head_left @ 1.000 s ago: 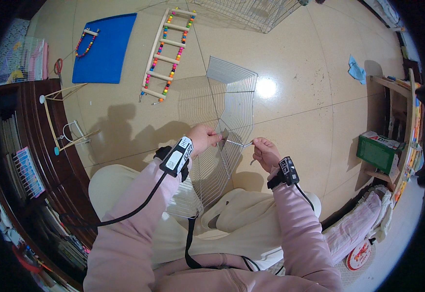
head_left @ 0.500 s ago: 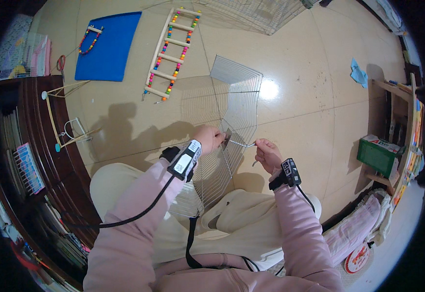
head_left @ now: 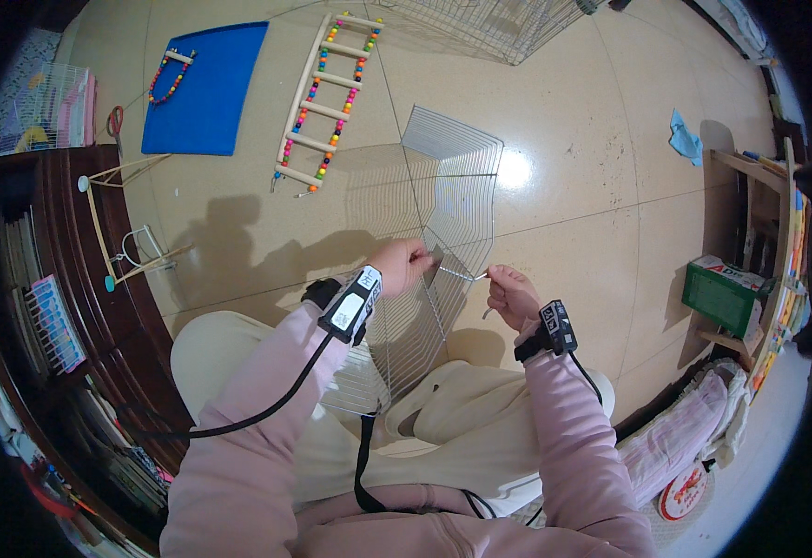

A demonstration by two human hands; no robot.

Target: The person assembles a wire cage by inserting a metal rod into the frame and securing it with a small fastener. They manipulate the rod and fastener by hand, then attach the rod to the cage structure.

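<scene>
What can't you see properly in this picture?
- Head view: the wire piece between the hands is too thin to identify.
- Left hand fingertips: hidden behind the wire panel.
- Top cage: cut off by the edge.
- Shelf items: blurred at the rim.

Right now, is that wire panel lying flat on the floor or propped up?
Propped up: the silver wire-grid panel slants from the lap, gripped by the left hand, its far edge toward the beige floor.

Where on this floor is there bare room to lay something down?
Bare floor lies between the wire panel and blue cloth. Crowded: around the bead ladder, blue mat, and both hands, left and right.
</scene>
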